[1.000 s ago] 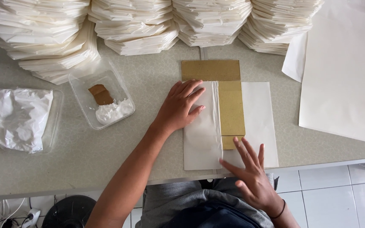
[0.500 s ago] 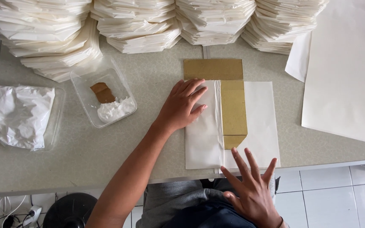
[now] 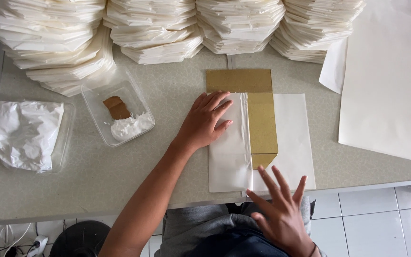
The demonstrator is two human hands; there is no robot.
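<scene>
Our left hand (image 3: pixel 205 121) lies flat, fingers spread, pinning the folded white paper flap (image 3: pixel 229 147) over a brown cardboard template (image 3: pixel 262 119) on the table (image 3: pixel 167 176) so the crease holds, while our right hand (image 3: pixel 281 214) hovers open and empty at the sheet's near edge.

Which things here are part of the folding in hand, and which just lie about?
In hand: left hand, white sheet, brown card template, right hand.
Lying about: folded paper stacks, paste tray, crumpled bag, loose sheets.
</scene>
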